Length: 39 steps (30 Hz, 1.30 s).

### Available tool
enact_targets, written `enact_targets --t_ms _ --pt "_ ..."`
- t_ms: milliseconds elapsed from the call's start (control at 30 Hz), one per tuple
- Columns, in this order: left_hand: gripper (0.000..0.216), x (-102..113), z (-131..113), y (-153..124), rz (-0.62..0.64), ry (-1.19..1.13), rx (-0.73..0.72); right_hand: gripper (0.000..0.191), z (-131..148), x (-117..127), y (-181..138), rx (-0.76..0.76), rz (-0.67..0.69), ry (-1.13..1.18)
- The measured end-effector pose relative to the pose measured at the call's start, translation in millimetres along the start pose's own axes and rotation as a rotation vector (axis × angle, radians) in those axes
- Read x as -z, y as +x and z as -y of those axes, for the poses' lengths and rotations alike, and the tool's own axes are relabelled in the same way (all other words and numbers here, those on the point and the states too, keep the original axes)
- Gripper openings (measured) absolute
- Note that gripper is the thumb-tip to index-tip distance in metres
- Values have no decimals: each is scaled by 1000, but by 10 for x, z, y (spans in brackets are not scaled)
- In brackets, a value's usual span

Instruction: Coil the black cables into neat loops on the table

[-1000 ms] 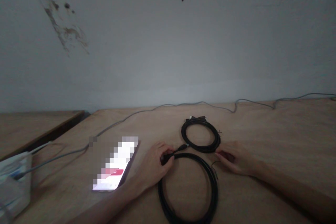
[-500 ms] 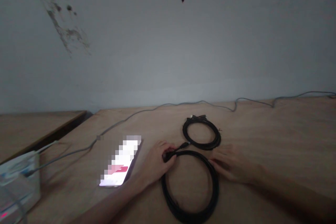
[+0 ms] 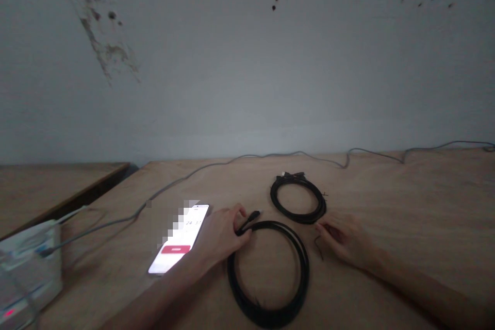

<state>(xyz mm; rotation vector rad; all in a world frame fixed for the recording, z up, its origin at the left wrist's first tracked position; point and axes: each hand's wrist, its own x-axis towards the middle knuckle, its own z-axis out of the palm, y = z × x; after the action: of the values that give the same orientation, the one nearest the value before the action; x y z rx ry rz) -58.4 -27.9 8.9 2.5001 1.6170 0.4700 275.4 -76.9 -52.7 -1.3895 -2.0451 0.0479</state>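
A black cable coil (image 3: 266, 318) lies on the table (image 3: 425, 201), near the smaller coil (image 3: 299, 221). It is grasped by the left hand (image 3: 220, 234) right by its plug (image 3: 253, 214) — a close pinch gives best control. The right hand (image 3: 344, 241) is released, lying open.

- Between the left hand (image 3: 220, 234) and the right hand (image 3: 344, 241), the larger black cable coil (image 3: 231, 273) and smaller black cable coil (image 3: 299, 221) lie just beside each other, blocking the way across
- A smartphone (image 3: 180, 250) lies just beside the left hand
- Past the smaller coil, a hand could pass over the wooden table (image 3: 425, 206) as far as the grey cable (image 3: 247, 155) along the far edge
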Motion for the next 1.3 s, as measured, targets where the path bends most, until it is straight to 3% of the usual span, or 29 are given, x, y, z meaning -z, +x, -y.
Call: enact_targets --t_ms 233,467,600,733,900,1000,1133,1300 --pt "10 2 34 -29 -16 252 -52 38 28 18 34 -103 -28 87" --pt "31 -7 -34 -78 4 58 -223 37 4 -25 11 -32 7 35" --pt "9 -40 -38 -80 -96 -24 -384 32 -14 -80 -3 104 12 -92" --pt "26 -96 19 -77 -94 -97 -464 27 28 -88 12 299 69 -204" --pt "32 -136 60 -74 14 -104 -388 30 168 -27 50 438 94 -336" --pt "31 -131 43 -73 -4 -71 -350 30 290 6 57 371 115 -271" --pt "30 -122 12 -73 -33 -19 -333 28 476 37 27 168 160 -78" --pt "30 -131 5 -66 -63 13 -294 34 634 17 -105 13 33 79"
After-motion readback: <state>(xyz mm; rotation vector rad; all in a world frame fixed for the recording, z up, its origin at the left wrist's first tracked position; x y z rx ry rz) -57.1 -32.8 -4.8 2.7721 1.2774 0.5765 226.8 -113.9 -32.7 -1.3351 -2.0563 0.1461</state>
